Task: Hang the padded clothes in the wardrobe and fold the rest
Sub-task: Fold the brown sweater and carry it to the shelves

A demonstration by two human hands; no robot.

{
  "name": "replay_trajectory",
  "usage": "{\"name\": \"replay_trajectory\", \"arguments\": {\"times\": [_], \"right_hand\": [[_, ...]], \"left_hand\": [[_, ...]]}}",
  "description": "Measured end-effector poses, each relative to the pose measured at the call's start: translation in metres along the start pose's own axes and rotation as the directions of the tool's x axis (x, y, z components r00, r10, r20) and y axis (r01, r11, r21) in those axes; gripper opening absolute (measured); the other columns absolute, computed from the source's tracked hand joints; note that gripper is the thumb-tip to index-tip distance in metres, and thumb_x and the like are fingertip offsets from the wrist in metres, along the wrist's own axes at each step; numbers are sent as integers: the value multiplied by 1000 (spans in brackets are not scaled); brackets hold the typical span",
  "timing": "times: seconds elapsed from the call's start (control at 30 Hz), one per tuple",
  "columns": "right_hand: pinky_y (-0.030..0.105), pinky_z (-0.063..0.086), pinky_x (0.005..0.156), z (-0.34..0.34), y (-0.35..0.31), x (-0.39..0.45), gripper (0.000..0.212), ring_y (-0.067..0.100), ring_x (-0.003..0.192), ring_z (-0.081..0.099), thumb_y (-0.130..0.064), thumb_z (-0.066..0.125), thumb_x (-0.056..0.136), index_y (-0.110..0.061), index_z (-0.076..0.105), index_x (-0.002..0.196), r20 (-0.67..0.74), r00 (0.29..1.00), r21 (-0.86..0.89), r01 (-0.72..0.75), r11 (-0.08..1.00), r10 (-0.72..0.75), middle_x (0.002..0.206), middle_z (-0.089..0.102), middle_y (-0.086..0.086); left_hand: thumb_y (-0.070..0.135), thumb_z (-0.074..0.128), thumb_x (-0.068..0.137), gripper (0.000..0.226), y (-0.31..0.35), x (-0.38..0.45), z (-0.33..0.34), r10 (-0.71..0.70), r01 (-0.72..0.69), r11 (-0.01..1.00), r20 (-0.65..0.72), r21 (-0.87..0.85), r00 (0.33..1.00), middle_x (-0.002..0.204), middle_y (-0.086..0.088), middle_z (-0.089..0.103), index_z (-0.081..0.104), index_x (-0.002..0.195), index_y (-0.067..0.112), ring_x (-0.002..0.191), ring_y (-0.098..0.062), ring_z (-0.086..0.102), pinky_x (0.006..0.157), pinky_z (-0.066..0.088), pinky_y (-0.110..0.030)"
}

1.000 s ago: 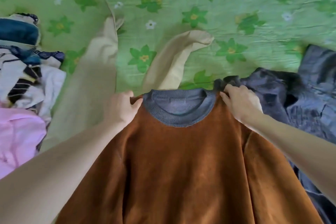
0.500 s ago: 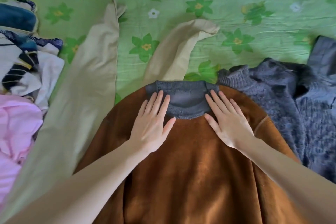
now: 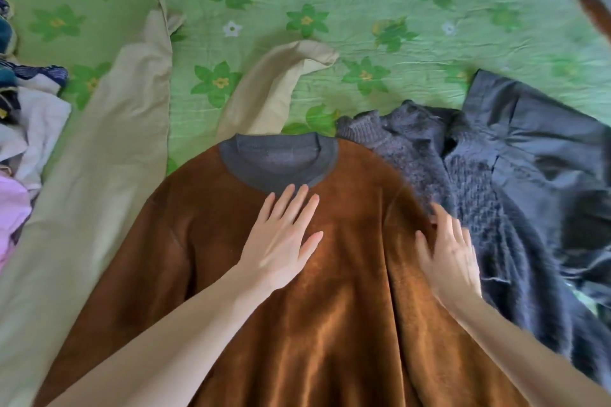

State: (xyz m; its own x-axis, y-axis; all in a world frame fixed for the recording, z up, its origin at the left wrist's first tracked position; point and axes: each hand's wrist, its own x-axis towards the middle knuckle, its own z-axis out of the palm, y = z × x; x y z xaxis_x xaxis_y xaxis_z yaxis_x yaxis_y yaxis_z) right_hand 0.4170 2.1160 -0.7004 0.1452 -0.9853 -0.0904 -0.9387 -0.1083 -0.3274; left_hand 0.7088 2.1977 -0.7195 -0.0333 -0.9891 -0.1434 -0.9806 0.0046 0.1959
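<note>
A brown fleece sweater point(image 3: 205, 241) with a grey knit collar point(image 3: 277, 162) lies flat on the green flowered bedsheet point(image 3: 396, 3), collar pointing away from me. My left hand point(image 3: 281, 241) rests flat on its chest just below the collar, fingers straight. My right hand point(image 3: 449, 254) lies flat on the sweater's right shoulder edge, fingers spread, slightly blurred. A fold runs down the fabric between my hands.
Beige trousers point(image 3: 109, 149) stretch along the left, partly under the sweater. A dark grey knit sweater point(image 3: 463, 182) and a dark jacket point(image 3: 545, 149) lie at the right. A pile with pink point(image 3: 13, 208) and patterned clothes point(image 3: 29, 102) sits at the left edge.
Both hands slid down from the collar. The left went to the chest, the right out to the right shoulder edge. The view shifted a little.
</note>
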Motion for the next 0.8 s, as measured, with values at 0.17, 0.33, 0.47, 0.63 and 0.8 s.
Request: {"name": "replay_trajectory", "arguments": {"times": [0.17,0.33,0.47,0.63,0.8], "right_hand": [[32,46,66,-28,31,-15,45,22,90,64,-46,68,95,-19,51,126,366,905,-23,-222,975,215,103,68,1],[24,44,86,-52,65,-18,58,17,105,57,-62,72,86,-18,60,122,664,726,134,-350,927,178,112,58,-5],[47,56,103,-70,104,-27,47,14,114,71,-37,74,95,-20,60,136,920,379,125,-534,836,105,126,74,-6],[32,58,68,-99,134,-16,47,21,81,71,-45,76,87,-6,73,112,827,561,302,-496,814,36,98,77,11],[28,59,81,-156,147,30,24,19,88,77,-37,69,95,-17,80,100,724,684,372,-284,884,-85,96,81,1]], "left_hand": [[62,23,108,68,32,-6,8,77,-77,997,17,4,997,173,-3,23,28,165,24,160,-25,20,130,17,-47],[59,17,108,70,58,-13,14,88,-90,996,64,20,994,172,-5,25,29,164,21,160,-26,21,128,25,-50],[62,6,104,76,85,-16,12,34,-33,999,61,-21,998,173,-6,23,26,165,21,160,-26,20,128,25,-50],[65,5,102,79,120,-9,7,-99,101,990,20,-96,995,173,-4,19,23,166,22,161,-24,15,130,18,-46],[61,8,105,74,158,9,10,-66,67,995,11,-72,998,174,-4,19,22,166,21,161,-23,14,130,20,-48]]}}
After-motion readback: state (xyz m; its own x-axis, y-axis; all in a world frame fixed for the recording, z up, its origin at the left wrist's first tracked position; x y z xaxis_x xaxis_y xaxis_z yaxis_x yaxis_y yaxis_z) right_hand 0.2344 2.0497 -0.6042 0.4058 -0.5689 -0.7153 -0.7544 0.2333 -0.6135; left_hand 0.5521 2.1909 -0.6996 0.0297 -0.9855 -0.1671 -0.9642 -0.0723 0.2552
